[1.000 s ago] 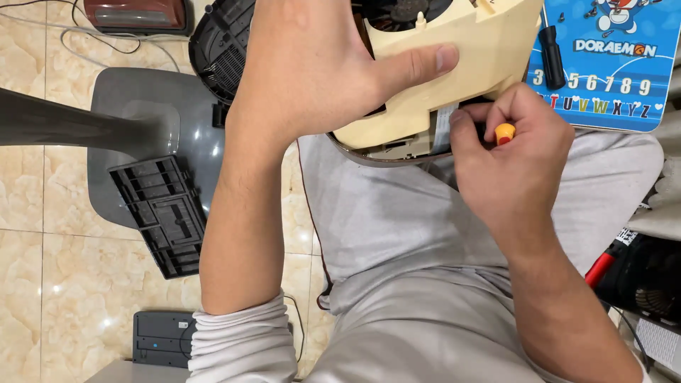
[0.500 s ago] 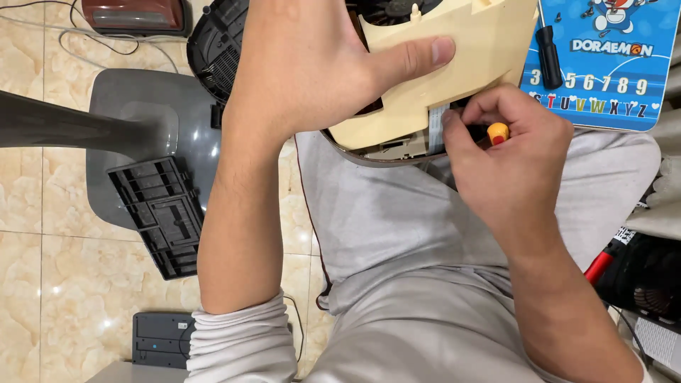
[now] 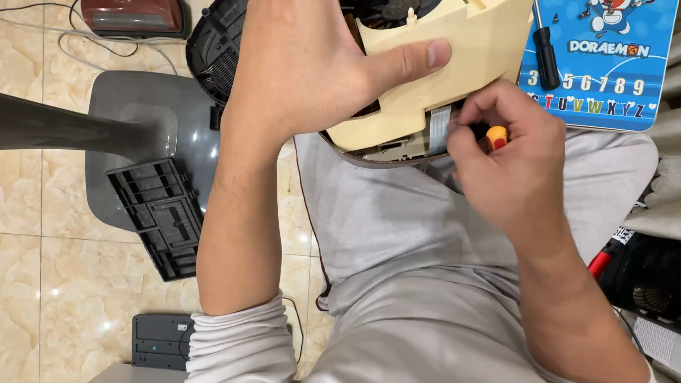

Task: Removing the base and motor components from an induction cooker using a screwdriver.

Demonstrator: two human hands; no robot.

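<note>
We see a smooth, matt cream plastic housing (image 3: 454, 78) at top centre, soft grey cloth trousers (image 3: 397, 234) below, glossy marbled floor tiles (image 3: 42, 284) and ribbed black plastic panel (image 3: 159, 216) at left.

This is looking like a room in a home, used as a small repair corner. A person is sitting above a glossy beige marble-tile floor (image 3: 42, 284). Loose appliance parts are lying around: a black plastic panel (image 3: 157, 216), a grey stand base (image 3: 142, 135), a dark red device (image 3: 131, 14). A blue children's cartoon board (image 3: 603, 64) is holding a black screwdriver (image 3: 546, 58).
</note>
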